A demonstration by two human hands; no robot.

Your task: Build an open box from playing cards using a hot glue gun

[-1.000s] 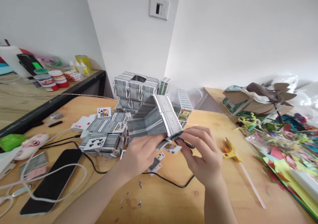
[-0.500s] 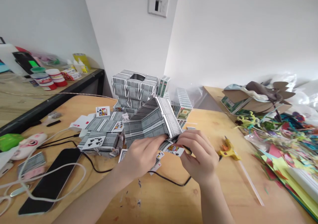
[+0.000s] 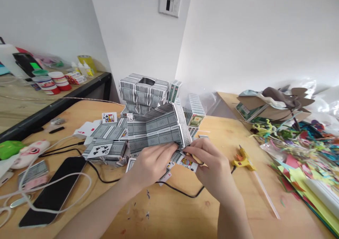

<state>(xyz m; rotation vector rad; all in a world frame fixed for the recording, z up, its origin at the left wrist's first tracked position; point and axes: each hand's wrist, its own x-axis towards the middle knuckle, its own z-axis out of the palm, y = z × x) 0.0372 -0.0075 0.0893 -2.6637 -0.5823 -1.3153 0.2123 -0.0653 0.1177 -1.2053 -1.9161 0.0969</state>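
Observation:
An open box shape point(image 3: 162, 129) built from grey-backed playing cards is tilted up in front of me. My left hand point(image 3: 155, 163) is closed on its lower edge, fingertips by the near right corner. At that same corner is my right hand point(image 3: 212, 161), its fingers closed round what look like scissors point(image 3: 198, 159); a dark-rimmed handle loop shows, while the blades are hidden. Below the corner, between the hands, lies a face card point(image 3: 187, 163). Behind the box shape stands a bigger card-built block point(image 3: 144, 90) with an opening on top.
Card stacks point(image 3: 108, 149) and a black phone point(image 3: 54, 191) with white cable lie left. A yellow glue gun point(image 3: 243, 159) rests right, near coloured paper scraps point(image 3: 299, 172). A black cable point(image 3: 180, 191) crosses the table in front. Boxed card decks point(image 3: 194, 110) stand behind.
The card box shape has tipped and turned slightly, showing more of its right-end edge. My right hand has shifted a little, and the handle loop in it has turned.

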